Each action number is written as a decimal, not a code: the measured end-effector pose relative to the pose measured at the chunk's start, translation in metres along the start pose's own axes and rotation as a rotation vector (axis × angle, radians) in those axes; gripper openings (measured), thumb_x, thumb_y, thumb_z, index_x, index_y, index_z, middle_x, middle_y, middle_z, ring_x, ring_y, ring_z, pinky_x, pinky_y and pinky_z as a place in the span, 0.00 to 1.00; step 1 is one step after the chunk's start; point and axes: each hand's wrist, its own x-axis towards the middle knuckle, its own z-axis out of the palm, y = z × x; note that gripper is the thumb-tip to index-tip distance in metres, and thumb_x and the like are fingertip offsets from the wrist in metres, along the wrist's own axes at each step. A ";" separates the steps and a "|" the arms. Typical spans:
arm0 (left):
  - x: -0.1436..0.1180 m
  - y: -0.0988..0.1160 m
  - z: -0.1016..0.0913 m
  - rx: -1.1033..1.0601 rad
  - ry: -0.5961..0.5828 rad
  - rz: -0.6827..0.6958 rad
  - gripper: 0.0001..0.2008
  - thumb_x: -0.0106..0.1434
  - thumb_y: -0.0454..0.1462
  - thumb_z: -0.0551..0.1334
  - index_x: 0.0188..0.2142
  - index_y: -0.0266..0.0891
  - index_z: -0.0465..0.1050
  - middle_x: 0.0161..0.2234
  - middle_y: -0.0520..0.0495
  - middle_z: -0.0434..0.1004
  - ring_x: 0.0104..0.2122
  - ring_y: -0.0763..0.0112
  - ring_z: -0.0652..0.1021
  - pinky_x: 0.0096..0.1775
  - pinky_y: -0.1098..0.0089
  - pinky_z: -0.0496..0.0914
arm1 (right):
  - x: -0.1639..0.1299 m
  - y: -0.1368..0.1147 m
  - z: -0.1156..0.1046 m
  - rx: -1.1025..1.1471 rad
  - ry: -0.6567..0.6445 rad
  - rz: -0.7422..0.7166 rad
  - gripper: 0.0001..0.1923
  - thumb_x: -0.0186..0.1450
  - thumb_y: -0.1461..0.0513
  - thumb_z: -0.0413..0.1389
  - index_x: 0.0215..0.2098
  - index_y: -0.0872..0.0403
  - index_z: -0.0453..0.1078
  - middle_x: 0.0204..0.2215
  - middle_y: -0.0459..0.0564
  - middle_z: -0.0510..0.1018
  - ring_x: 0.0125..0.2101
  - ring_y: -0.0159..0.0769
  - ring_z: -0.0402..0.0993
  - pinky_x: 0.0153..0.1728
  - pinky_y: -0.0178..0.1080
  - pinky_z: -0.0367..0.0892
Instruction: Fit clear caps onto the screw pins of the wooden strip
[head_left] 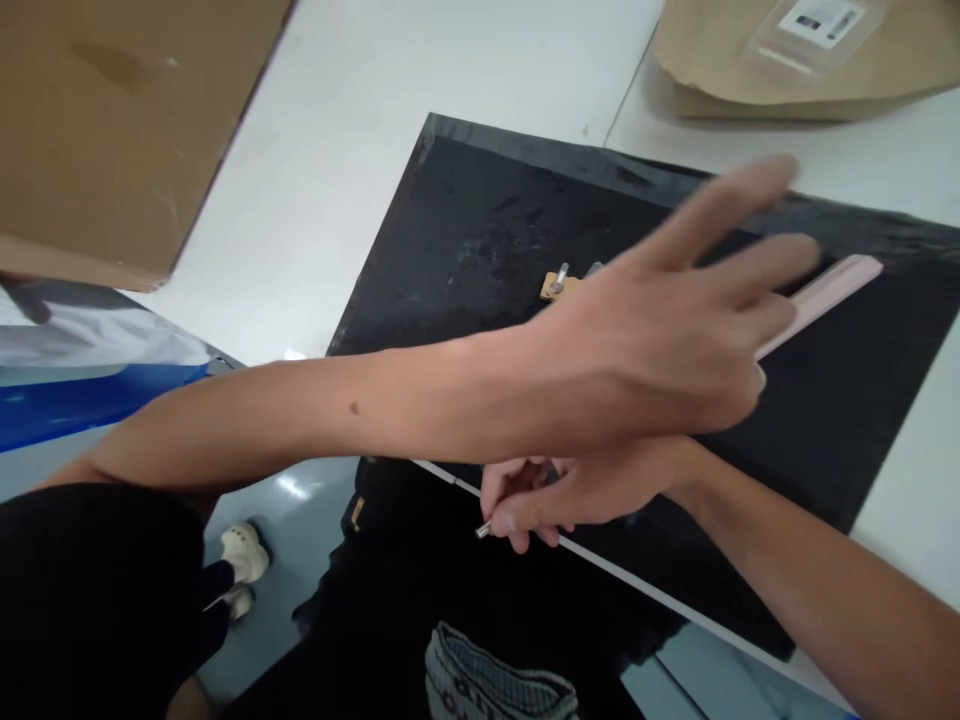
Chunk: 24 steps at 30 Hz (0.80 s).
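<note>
While the black board lies flat on the white counter with its near edge hanging over the counter's rim towards the person, the work in hand looks to be along that near edge, and it would go best, to my eye, with the board kept from sliding and the small tool held low and steady against the pale strip that runs the length of the edge. The left hand crosses over the right, spread wide and holding nothing, its fingers stretched out above the middle of the board; they are blurred, so I cannot tell whether the palm presses down or only hovers just over the surface. Under that forearm the right hand is curled shut around a thin metal-tipped tool, whose end pokes out at the left of the fist, right at the board's near edge and touching or all but touching the pale strip. A pink bar lies on the board beyond the left fingers, partly hidden by them, and a small brass fitting sits near the board's middle, just behind the left wrist. Cardboard boxes rest at the far left and far right of the counter, well apart from both hands. A firm flat press from the free hand would, I judge, keep the overhanging board from tipping.
</note>
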 end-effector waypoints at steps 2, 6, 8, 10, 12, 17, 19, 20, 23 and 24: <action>-0.016 -0.017 -0.013 -0.115 0.056 -0.124 0.17 0.70 0.30 0.53 0.30 0.44 0.77 0.41 0.58 0.79 0.61 0.59 0.73 0.73 0.46 0.42 | 0.003 0.001 -0.001 0.002 0.003 0.011 0.12 0.68 0.55 0.60 0.39 0.56 0.73 0.30 0.44 0.78 0.25 0.22 0.72 0.28 0.26 0.69; -0.065 -0.071 -0.028 -0.092 0.157 -0.357 0.08 0.66 0.43 0.65 0.35 0.41 0.77 0.50 0.50 0.79 0.59 0.48 0.71 0.67 0.33 0.32 | 0.008 0.004 -0.004 0.040 -0.014 -0.029 0.12 0.68 0.55 0.61 0.39 0.57 0.74 0.29 0.44 0.79 0.23 0.21 0.72 0.24 0.25 0.68; -0.093 -0.091 -0.024 0.001 0.196 -0.457 0.09 0.63 0.46 0.67 0.35 0.44 0.77 0.51 0.48 0.79 0.57 0.47 0.71 0.65 0.32 0.37 | 0.009 0.004 -0.004 0.062 -0.013 -0.048 0.12 0.67 0.56 0.61 0.38 0.58 0.74 0.29 0.44 0.78 0.22 0.21 0.72 0.23 0.25 0.67; -0.117 -0.100 -0.012 0.011 0.184 -0.489 0.07 0.63 0.45 0.67 0.33 0.46 0.78 0.49 0.48 0.81 0.55 0.46 0.73 0.63 0.33 0.43 | 0.009 0.005 -0.003 0.074 0.009 -0.048 0.12 0.67 0.55 0.61 0.38 0.58 0.73 0.28 0.44 0.78 0.22 0.21 0.72 0.22 0.25 0.67; -0.134 -0.097 0.004 -0.029 0.164 -0.467 0.06 0.63 0.44 0.66 0.32 0.46 0.78 0.48 0.48 0.82 0.55 0.47 0.74 0.61 0.34 0.46 | 0.009 0.007 -0.001 0.065 0.043 -0.035 0.14 0.67 0.54 0.61 0.38 0.58 0.73 0.28 0.45 0.79 0.21 0.22 0.72 0.22 0.25 0.67; -0.149 -0.076 0.039 -0.082 0.204 -0.483 0.06 0.67 0.43 0.64 0.39 0.48 0.79 0.56 0.45 0.78 0.61 0.47 0.70 0.61 0.36 0.48 | 0.009 0.011 0.002 0.105 0.111 -0.022 0.15 0.66 0.53 0.63 0.38 0.58 0.74 0.27 0.45 0.79 0.20 0.23 0.72 0.21 0.26 0.68; -0.150 -0.073 0.046 -0.095 0.237 -0.497 0.05 0.67 0.42 0.64 0.41 0.48 0.79 0.57 0.45 0.77 0.62 0.48 0.68 0.61 0.38 0.47 | 0.010 0.013 0.002 0.131 0.148 -0.033 0.15 0.65 0.53 0.63 0.37 0.59 0.73 0.26 0.46 0.79 0.20 0.24 0.73 0.20 0.26 0.69; -0.150 -0.072 0.048 -0.098 0.255 -0.505 0.05 0.67 0.42 0.65 0.42 0.48 0.78 0.58 0.45 0.76 0.63 0.48 0.67 0.61 0.38 0.48 | 0.010 0.013 0.003 0.130 0.170 -0.043 0.15 0.65 0.53 0.64 0.37 0.59 0.73 0.26 0.46 0.79 0.20 0.24 0.73 0.20 0.26 0.69; -0.152 -0.071 0.051 -0.097 0.304 -0.537 0.07 0.66 0.42 0.67 0.43 0.47 0.78 0.60 0.45 0.74 0.65 0.49 0.65 0.61 0.41 0.49 | 0.010 0.015 0.008 0.115 0.235 -0.090 0.15 0.66 0.54 0.64 0.36 0.59 0.73 0.26 0.47 0.80 0.20 0.25 0.74 0.20 0.27 0.69; -0.152 -0.069 0.052 -0.101 0.322 -0.556 0.07 0.65 0.42 0.67 0.42 0.46 0.78 0.60 0.45 0.74 0.65 0.49 0.65 0.61 0.41 0.50 | 0.010 0.015 0.010 0.113 0.261 -0.107 0.15 0.66 0.54 0.64 0.36 0.60 0.73 0.26 0.47 0.80 0.20 0.25 0.74 0.20 0.27 0.69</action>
